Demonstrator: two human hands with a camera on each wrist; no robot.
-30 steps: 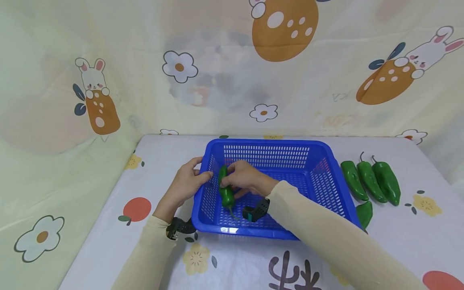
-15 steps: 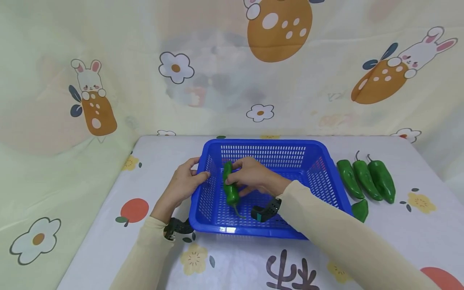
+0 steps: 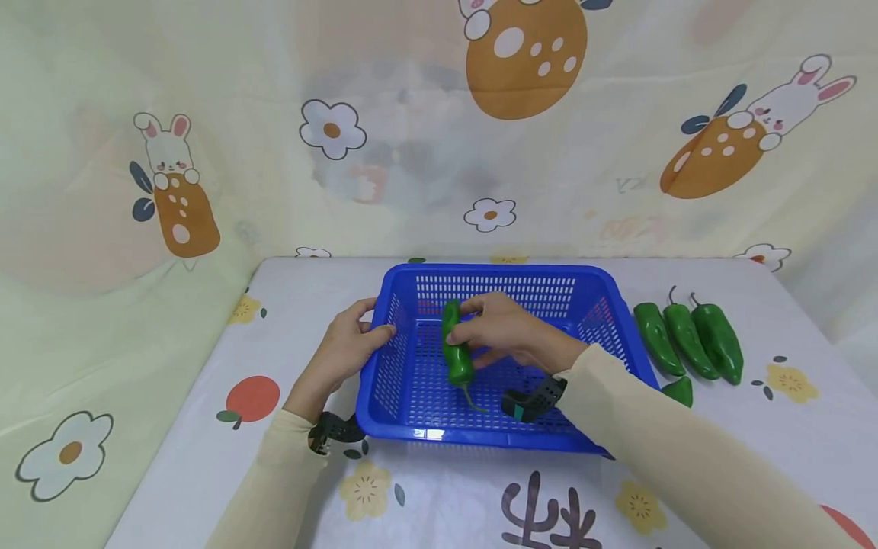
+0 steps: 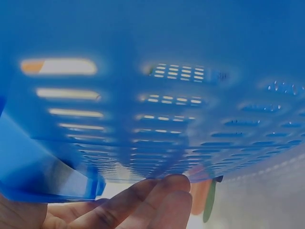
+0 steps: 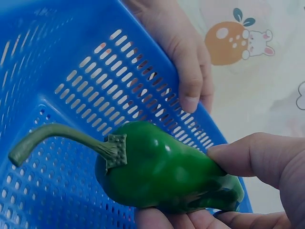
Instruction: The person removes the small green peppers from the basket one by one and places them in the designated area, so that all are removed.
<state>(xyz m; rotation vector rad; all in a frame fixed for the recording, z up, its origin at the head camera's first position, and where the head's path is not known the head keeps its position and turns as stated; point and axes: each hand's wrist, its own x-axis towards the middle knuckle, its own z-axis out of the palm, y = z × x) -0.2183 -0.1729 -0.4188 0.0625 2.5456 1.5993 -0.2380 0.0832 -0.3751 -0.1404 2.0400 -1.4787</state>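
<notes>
A glossy green pepper [image 3: 458, 361] with a curved stem is pinched between the thumb and fingers of my right hand [image 3: 511, 332], over the inside of a blue plastic basket [image 3: 480, 441]. In the right wrist view the pepper [image 5: 152, 167] lies across, stem to the left. My left hand [image 3: 346, 351] grips the basket's left rim, thumb over the edge and fingers outside. The left wrist view has those fingers [image 4: 162, 200] against the slotted wall [image 4: 119, 138] from below.
Several green peppers [image 3: 688, 339] lie on the patterned tablecloth [image 3: 727, 457] just right of the basket, one partly hidden behind its rim. A cloth with rabbit prints [image 3: 411, 168] hangs behind the table.
My right hand has carried the pepper rightward, away from the basket's left wall toward its middle. My left hand keeps its hold on the rim. The head view has shifted slightly.
</notes>
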